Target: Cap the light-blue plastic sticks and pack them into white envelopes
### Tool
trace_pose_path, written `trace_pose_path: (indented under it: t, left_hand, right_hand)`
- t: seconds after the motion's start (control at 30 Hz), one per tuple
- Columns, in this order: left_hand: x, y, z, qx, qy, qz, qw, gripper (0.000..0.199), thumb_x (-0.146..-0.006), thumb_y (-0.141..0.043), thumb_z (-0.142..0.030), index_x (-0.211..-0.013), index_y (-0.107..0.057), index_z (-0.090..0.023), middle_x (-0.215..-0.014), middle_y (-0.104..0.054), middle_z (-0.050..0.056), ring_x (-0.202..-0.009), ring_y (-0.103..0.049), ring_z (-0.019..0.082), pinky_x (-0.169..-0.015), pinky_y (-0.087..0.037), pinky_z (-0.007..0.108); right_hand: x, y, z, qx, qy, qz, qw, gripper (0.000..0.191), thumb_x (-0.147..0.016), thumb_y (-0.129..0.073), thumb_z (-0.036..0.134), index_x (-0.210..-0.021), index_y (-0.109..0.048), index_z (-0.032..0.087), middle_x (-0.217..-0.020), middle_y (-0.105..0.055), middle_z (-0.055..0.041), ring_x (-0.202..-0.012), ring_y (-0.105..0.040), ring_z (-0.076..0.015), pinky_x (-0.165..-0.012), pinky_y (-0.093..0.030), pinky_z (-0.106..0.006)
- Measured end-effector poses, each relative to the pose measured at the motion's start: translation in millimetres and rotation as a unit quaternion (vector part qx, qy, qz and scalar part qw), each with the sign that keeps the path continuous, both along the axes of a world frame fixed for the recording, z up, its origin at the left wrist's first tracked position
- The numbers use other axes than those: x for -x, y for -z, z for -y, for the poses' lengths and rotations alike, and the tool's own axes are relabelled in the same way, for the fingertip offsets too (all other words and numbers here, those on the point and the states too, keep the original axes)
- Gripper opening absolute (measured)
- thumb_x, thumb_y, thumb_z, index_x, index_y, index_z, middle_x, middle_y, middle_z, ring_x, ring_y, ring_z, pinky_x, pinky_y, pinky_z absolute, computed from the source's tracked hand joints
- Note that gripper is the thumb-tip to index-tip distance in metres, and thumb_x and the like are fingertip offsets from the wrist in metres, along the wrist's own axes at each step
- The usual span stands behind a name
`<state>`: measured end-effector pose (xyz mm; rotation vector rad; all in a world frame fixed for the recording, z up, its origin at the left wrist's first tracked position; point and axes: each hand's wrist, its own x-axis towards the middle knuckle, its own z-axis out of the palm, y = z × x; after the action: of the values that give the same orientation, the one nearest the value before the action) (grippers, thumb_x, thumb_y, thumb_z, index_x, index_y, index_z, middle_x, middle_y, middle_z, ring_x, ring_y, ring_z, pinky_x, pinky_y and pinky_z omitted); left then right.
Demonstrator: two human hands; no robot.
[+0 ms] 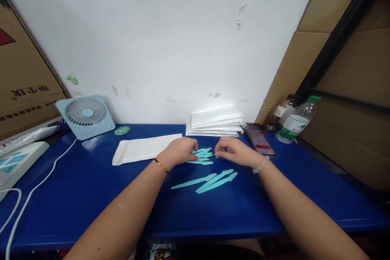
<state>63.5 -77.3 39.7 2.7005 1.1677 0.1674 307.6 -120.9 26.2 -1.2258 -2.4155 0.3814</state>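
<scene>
My left hand (182, 150) is closed around the left ends of a small bunch of turquoise eyebrow razors (204, 154), whose tips fan out to the right of its fingers. Part of the bunch is hidden behind the thumb and fingers. Just right of these tips, my right hand (230, 150) hovers with loosely curled fingers slightly apart and nothing visible in them. Nearer to me, three more eyebrow razors (215, 182) lie on the blue table (146, 207). A white padded envelope (143, 149) lies flat, to the left of and partly behind my left hand.
Against the wall, several white padded envelopes (215, 121) are stacked. A phone (260, 141) and two bottles, one with a green cap (295, 122), stand or lie at right. At left are a blue fan (87, 115), a round green disc (122, 130) and a white cable (45, 178).
</scene>
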Motion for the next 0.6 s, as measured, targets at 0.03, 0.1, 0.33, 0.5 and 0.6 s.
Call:
trace_pose_path:
  t: [0.03,0.1,0.33,0.5,0.6]
  left_hand:
    - [0.0,-1.8,1.7,0.009,0.001,-0.002,1.0,0.029,-0.069,-0.066,-0.042,-0.089,-0.064,-0.022,-0.086,-0.066,0.001,-0.074,-0.058,0.016,-0.055,-0.034,0.024]
    - [-0.1,-5.6,6.0,0.038,0.008,-0.003,0.999,0.025,-0.071,-0.064,-0.04,-0.086,-0.064,-0.021,-0.083,-0.067,0.001,-0.071,-0.058,0.015,-0.053,-0.034,0.023]
    - [-4.2,-11.3,19.2,0.136,0.092,-0.024,0.986,0.028,-0.074,-0.06,-0.046,-0.084,-0.069,-0.021,-0.075,-0.068,0.001,-0.061,-0.056,0.013,-0.052,-0.034,0.022]
    - [-7.1,-11.5,18.5,0.027,0.08,-0.004,0.996,0.02,-0.081,-0.053,-0.03,-0.078,-0.07,-0.02,-0.073,-0.069,0.002,-0.062,-0.055,0.013,-0.054,-0.033,0.024]
    - [-5.2,-8.2,11.7,-0.01,0.036,-0.01,0.999,0.019,-0.079,-0.054,-0.029,-0.076,-0.069,-0.019,-0.076,-0.069,0.004,-0.065,-0.057,0.015,-0.054,-0.033,0.024]
  right_hand:
    - [8.9,-0.4,5.0,0.019,-0.037,0.011,0.999,0.021,-0.085,-0.056,0.037,-0.085,-0.066,0.019,-0.084,-0.063,-0.0049,-0.078,-0.057,-0.0164,-0.073,-0.041,-0.028]
    - [26.8,1.6,13.6,0.04,-0.087,0.043,0.994,0.019,-0.081,-0.063,0.038,-0.084,-0.066,0.02,-0.084,-0.062,-0.0031,-0.079,-0.056,-0.0163,-0.077,-0.04,-0.029]
    - [44.9,8.6,17.5,0.031,-0.07,0.091,0.993,0.01,-0.083,-0.06,0.028,-0.083,-0.059,0.018,-0.088,-0.059,-0.0044,-0.083,-0.055,-0.018,-0.076,-0.039,-0.03]
    - [28.3,4.4,9.8,0.018,-0.009,0.042,0.999,0.009,-0.088,-0.053,0.027,-0.084,-0.056,0.019,-0.086,-0.057,-0.0026,-0.073,-0.053,-0.0139,-0.066,-0.039,-0.025]
    - [11.9,5.5,1.9,0.011,0.033,0.038,0.999,0.011,-0.087,-0.054,0.027,-0.081,-0.056,0.018,-0.084,-0.057,-0.003,-0.072,-0.052,-0.0137,-0.065,-0.038,-0.025]
